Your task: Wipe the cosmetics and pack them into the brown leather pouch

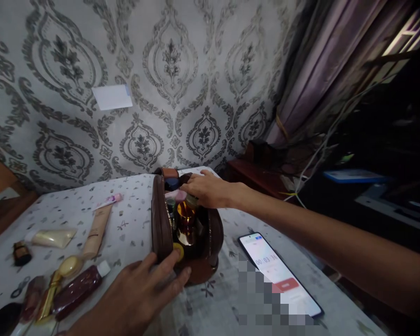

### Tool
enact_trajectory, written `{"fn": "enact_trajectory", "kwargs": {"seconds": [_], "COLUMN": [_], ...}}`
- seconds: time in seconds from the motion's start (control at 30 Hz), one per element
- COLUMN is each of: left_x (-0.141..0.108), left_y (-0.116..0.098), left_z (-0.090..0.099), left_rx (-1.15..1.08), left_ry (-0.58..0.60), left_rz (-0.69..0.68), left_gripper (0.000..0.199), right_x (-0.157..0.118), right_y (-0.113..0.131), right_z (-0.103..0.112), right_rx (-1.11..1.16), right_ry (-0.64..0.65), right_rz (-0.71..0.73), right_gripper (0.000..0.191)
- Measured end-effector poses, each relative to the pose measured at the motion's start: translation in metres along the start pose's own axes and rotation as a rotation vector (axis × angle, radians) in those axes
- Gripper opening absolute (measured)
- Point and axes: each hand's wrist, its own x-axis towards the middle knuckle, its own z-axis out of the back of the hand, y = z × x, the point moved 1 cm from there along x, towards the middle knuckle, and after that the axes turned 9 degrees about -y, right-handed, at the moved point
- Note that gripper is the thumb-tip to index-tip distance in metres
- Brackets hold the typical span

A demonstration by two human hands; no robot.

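Observation:
A brown bag [160, 224] stands unzipped on the patterned cloth, with several items inside, among them a shiny gold-capped bottle [186, 221] and a pink item [176, 195]. My right hand [207, 187] reaches over the bag's far right rim, its fingers bent down beside the pink item; their tips are partly hidden. At the near left side of the bag is my left hand [145, 284], fingers apart, the fingertips by a small round yellow item [178, 251] at the bag's near edge.
Left of the bag lie a beige tube [97, 231], a pale tube [58, 238], a dark red bottle [77, 291], a gold tube [49, 296] and a round gold item [70, 266]. A phone [282, 273] showing a timer lies right. Cables [322, 147] hang beyond.

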Motion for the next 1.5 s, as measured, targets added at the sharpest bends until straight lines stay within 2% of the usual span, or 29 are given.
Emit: {"fn": "enact_trajectory", "kwargs": {"seconds": [0.1, 0.27, 0.33, 0.47, 0.63, 0.77, 0.87, 1.03, 1.23, 1.37, 1.5], "left_x": [-0.001, 0.0, 0.0, 0.0, 0.0, 0.002, 0.002, 0.002, 0.01, 0.009, 0.003], "left_y": [-0.001, -0.002, -0.002, -0.002, -0.003, -0.002, -0.002, -0.003, 0.0, 0.0, -0.003], "left_z": [-0.005, -0.007, -0.005, 0.0, 0.001, 0.001, 0.002, 0.003, 0.01, 0.007, 0.0], "left_rx": [-0.001, 0.005, -0.012, -0.062, -0.075, -0.07, -0.084, -0.072, -0.038, -0.046, -0.046], "left_ry": [-0.076, -0.103, -0.092, 0.071, 0.105, 0.134, 0.14, 0.093, 0.009, 0.021, 0.005], "left_rz": [0.012, 0.02, 0.026, 0.046, 0.055, 0.069, 0.062, 0.074, 0.022, 0.039, 0.067], "left_gripper": [0.064, 0.061, 0.061, 0.07, 0.076, 0.078, 0.079, 0.076, 0.063, 0.067, 0.078], "right_x": [0.004, 0.01, 0.01, 0.006, 0.009, 0.017, 0.019, 0.015, 0.015, 0.014, 0.011], "right_y": [-0.006, -0.013, -0.011, -0.008, -0.008, -0.004, -0.004, -0.011, -0.016, -0.013, -0.011], "right_z": [-0.001, -0.001, 0.0, -0.002, -0.002, 0.007, 0.013, 0.012, 0.006, 0.001, -0.005], "right_rx": [-0.001, 0.049, 0.074, 0.052, 0.002, -0.064, -0.074, -0.031, 0.119, 0.261, 0.354], "right_ry": [0.016, -0.138, -0.14, -0.057, 0.042, 0.162, 0.202, 0.089, -0.056, -0.086, -0.179], "right_rz": [0.024, 0.062, 0.078, 0.085, 0.019, -0.047, -0.047, 0.05, 0.063, 0.044, 0.045], "right_gripper": [0.031, 0.025, 0.026, 0.03, 0.029, 0.036, 0.033, 0.03, 0.031, 0.048, 0.068]}}
